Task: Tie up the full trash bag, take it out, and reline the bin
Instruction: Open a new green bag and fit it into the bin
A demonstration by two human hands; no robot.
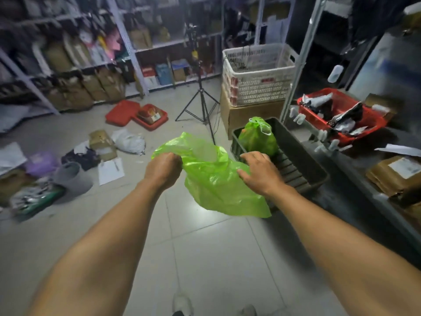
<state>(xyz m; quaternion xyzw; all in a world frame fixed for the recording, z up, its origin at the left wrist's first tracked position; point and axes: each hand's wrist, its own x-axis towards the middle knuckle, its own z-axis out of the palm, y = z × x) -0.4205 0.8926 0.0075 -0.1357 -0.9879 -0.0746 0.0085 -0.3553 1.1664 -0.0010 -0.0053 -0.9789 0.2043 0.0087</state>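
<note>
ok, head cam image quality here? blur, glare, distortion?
Head view: dim overall; shelving at the far left is soft and smeared, the shelf posts bow from the wide-angle lens. One glare patch on the floor tile under the empty green bag. Left hand and right hand look reasonably sharp.

Both hands hold an empty green bag [214,179] above the floor — left hand [163,168] fisted, right hand [262,173] pinching; a tied full bag [257,135] sits in the dark crate [303,165].
</note>
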